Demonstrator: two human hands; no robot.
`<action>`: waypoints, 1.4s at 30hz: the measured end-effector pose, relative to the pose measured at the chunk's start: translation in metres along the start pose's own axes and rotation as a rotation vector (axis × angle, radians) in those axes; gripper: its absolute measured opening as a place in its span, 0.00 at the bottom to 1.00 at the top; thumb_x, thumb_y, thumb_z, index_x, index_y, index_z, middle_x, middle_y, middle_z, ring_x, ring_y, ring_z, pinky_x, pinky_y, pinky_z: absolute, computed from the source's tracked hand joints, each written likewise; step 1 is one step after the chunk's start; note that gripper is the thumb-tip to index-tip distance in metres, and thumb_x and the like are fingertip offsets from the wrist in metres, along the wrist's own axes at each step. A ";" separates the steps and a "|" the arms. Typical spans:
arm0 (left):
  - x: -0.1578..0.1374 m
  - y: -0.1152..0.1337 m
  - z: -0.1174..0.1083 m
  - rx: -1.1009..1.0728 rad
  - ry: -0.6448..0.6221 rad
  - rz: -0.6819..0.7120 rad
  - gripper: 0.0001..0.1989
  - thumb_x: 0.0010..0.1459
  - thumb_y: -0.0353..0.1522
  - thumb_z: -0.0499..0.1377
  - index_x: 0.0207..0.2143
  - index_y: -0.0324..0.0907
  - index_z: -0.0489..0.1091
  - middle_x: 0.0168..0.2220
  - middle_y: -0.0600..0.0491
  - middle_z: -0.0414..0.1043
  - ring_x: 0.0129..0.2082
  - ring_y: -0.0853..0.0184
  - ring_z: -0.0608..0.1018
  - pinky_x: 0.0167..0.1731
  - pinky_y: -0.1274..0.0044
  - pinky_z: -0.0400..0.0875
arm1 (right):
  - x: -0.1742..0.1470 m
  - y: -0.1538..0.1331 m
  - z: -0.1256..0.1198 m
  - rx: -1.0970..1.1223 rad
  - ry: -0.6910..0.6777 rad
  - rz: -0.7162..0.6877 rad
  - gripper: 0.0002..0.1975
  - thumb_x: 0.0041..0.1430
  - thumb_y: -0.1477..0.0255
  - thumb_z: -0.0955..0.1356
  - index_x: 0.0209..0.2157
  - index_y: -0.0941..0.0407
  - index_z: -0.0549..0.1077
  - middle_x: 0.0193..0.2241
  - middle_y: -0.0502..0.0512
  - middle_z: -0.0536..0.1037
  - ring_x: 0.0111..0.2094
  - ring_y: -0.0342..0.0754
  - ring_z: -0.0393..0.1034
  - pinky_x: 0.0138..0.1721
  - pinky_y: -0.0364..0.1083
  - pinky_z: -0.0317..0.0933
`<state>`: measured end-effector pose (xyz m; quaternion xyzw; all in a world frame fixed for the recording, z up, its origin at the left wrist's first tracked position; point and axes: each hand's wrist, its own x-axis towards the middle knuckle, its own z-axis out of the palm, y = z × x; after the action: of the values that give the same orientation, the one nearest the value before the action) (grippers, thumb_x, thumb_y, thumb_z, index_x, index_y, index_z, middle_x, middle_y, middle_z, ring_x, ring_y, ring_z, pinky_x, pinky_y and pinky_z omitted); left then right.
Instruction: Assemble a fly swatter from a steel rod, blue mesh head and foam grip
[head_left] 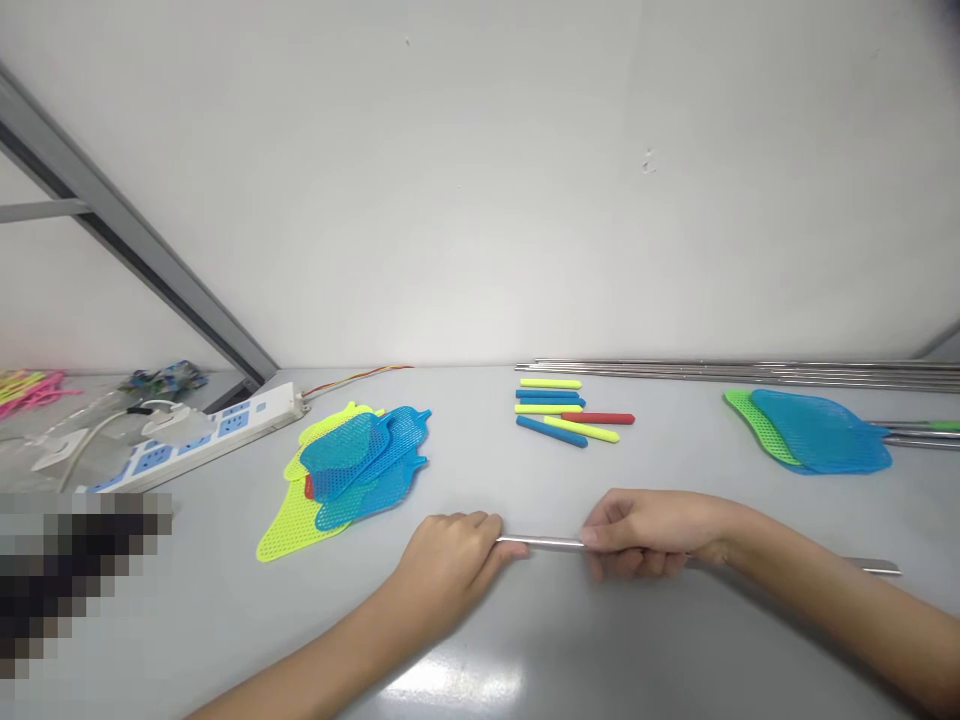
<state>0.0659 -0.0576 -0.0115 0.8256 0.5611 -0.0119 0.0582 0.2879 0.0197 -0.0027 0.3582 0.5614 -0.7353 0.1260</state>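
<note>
A thin silvery metal rod [553,544] lies level, low over the grey table, between my two hands. My left hand [450,560] is closed around its left end, the thumb stretched along it. Farther right, my right hand [637,535] pinches the rod between thumb and fingers. The rod passes behind my right forearm, and its other end shows at the far right. Several blue, yellow and red handle sleeves [551,432] lie beyond my hands. To the left of them is a pile of blue and yellow mesh fly-swatter heads [367,465].
More metal rods [750,373] lie along the wall at the back right. In front of them are fly swatters with blue and green heads [821,430]. A white power strip [255,415] with plugs and cables is at the left, near a grey metal frame [165,255].
</note>
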 end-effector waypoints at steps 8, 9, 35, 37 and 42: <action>-0.007 0.009 0.003 0.024 -0.061 -0.035 0.22 0.61 0.41 0.38 0.25 0.41 0.63 0.23 0.54 0.70 0.22 0.66 0.72 0.21 0.78 0.54 | 0.002 0.003 0.003 0.071 -0.041 0.035 0.15 0.53 0.62 0.62 0.26 0.61 0.69 0.15 0.44 0.55 0.12 0.33 0.41 0.11 0.36 0.32; -0.007 0.010 0.003 0.021 -0.065 -0.035 0.22 0.61 0.40 0.38 0.25 0.41 0.63 0.24 0.54 0.71 0.22 0.66 0.72 0.21 0.78 0.54 | 0.003 0.004 0.004 0.085 -0.049 0.033 0.15 0.53 0.63 0.62 0.26 0.61 0.69 0.15 0.44 0.54 0.12 0.33 0.41 0.10 0.36 0.32; -0.010 0.014 0.006 -0.019 -0.117 0.005 0.23 0.62 0.41 0.36 0.25 0.42 0.62 0.24 0.55 0.71 0.23 0.66 0.73 0.19 0.76 0.51 | 0.004 0.006 0.019 0.098 0.041 0.086 0.15 0.53 0.63 0.62 0.24 0.60 0.71 0.13 0.45 0.56 0.11 0.33 0.42 0.10 0.36 0.33; -0.010 0.014 0.006 -0.024 -0.125 0.005 0.23 0.61 0.42 0.36 0.25 0.42 0.62 0.24 0.55 0.71 0.23 0.66 0.73 0.19 0.77 0.50 | 0.005 0.007 0.019 0.094 0.045 0.084 0.15 0.53 0.63 0.62 0.24 0.60 0.71 0.13 0.45 0.56 0.11 0.33 0.43 0.10 0.36 0.33; -0.011 0.015 0.006 -0.035 -0.124 0.013 0.23 0.61 0.42 0.35 0.24 0.42 0.62 0.23 0.55 0.70 0.23 0.66 0.73 0.19 0.77 0.50 | 0.006 0.009 0.023 0.088 0.061 0.086 0.16 0.53 0.62 0.62 0.24 0.60 0.71 0.13 0.45 0.55 0.11 0.33 0.42 0.10 0.37 0.33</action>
<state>0.0761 -0.0739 -0.0153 0.8258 0.5511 -0.0531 0.1072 0.2797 -0.0031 -0.0106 0.4095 0.5160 -0.7420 0.1245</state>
